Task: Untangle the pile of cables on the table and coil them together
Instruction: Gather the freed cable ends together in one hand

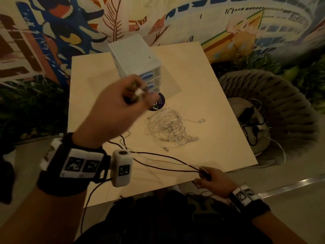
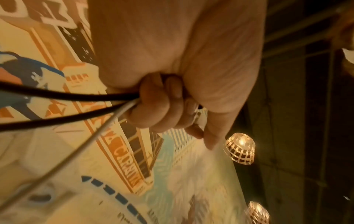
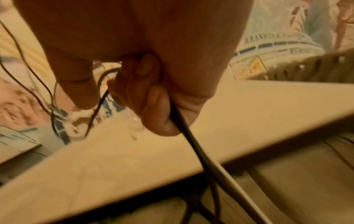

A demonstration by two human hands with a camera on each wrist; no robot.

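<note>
Cables stretch between my two hands: dark cables (image 1: pixel 158 161) plus a pale one run from my raised left hand (image 1: pixel 121 110), fist clenched round the plug ends, down to my right hand (image 1: pixel 209 178), which is clamped on the same strands at the near table (image 1: pixel 219 120) edge. From the right fist the strands drop below the edge toward my lap, seen in the right wrist view. The white tangle (image 1: pixel 168 127) lies mid-table, apart from both hands and not yet sorted.

Biggest risk, I judge, is the slack. The loops under my left wrist lie close to the tangle, so a hard pull could drag white strands along and knot things tighter. The hanging part below the edge could catch on my clothing or the table edge as I coil. Loosening my right fist might let the strands fall off the table.

Beyond the tangle sits a dark round disc (image 1: pixel 159 103), and behind it a white drawer box (image 1: pixel 133 55), which my raised left hand partly hides. A woven chair (image 1: pixel 281 106) with other wires (image 1: pixel 251 117) stands to the right, well clear.
</note>
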